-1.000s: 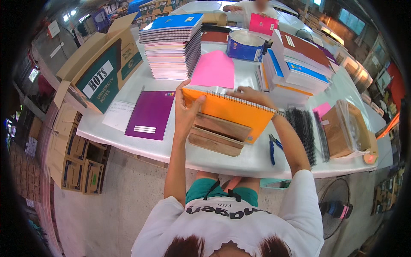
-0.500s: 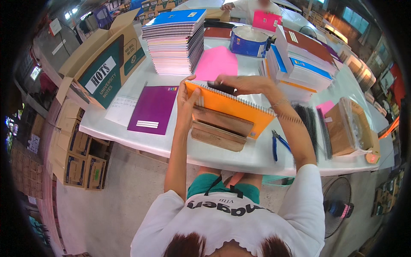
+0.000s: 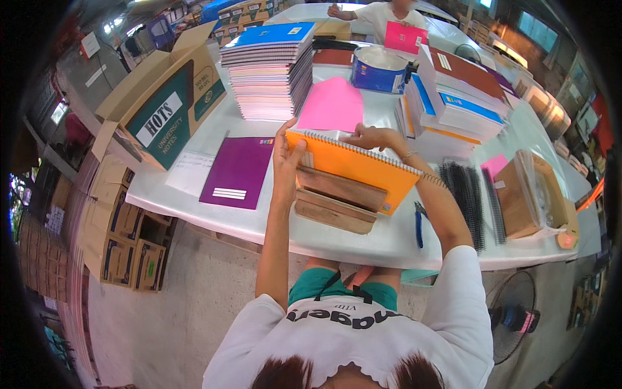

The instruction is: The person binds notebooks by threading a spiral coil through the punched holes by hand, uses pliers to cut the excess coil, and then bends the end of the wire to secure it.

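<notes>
An orange notebook (image 3: 363, 167) stands on its long side, tilted, in a slotted wooden stand (image 3: 337, 211) at the table's front. A spiral coil runs along its top edge, and its loose end sticks out past the right corner, by my right forearm. My left hand (image 3: 287, 159) is closed on the notebook's left end, thumb on the front and fingers behind. My right hand (image 3: 374, 137) is at the coil on the far side, index finger stretched out toward it; its other fingers are partly hidden. Blue-handled pliers (image 3: 418, 228) lie right of the stand.
A purple notebook (image 3: 237, 172) lies at left, before an open carton (image 3: 162, 123). Stacked notebooks (image 3: 269, 78), a pink sheet (image 3: 332, 104) and a blue round tub (image 3: 376, 78) stand behind. Black coils (image 3: 463, 201) and a small box (image 3: 528, 201) are at right. Across the table, a person holds a pink notebook.
My right hand has shifted right along the coil, and its index finger now points out. My left hand keeps its hold. The whole view has shifted slightly.
</notes>
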Motion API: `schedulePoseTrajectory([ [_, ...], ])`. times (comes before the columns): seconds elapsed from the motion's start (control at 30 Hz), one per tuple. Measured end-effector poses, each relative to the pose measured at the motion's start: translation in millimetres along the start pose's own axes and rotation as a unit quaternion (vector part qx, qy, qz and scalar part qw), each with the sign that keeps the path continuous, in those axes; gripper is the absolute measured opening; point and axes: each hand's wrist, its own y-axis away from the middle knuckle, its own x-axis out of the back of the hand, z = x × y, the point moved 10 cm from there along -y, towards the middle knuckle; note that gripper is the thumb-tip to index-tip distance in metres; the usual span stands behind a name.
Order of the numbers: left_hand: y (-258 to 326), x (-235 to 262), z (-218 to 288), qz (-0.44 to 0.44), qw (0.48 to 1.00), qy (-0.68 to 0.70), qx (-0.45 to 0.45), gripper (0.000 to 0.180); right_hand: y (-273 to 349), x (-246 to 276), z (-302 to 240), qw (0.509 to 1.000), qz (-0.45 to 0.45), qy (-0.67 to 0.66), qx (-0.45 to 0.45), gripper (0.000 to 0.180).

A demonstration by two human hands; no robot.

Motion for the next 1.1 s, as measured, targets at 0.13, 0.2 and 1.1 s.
schedulePoseTrajectory([
  [0.13, -2.2, -8.3, -3.1, -0.011, 1.000, -0.009, -0.005, 0.054, 46.0, 39.2, -63.5, 0.774, -0.222, -0.503, 0.312, 0.073],
  [0.2, -2.4, -4.2, 2.2, -0.008, 1.000, -0.007, -0.022, 0.055, 44.2, 22.3, -91.6, 0.831, -0.216, -0.352, 0.374, 0.072],
  [1.1, -3.3, 2.3, -3.6, -0.004, 1.000, 0.001, 0.004, 0.043, -25.4, 6.0, -2.3, 0.982, 0.043, 0.160, 0.089, 0.067],
])
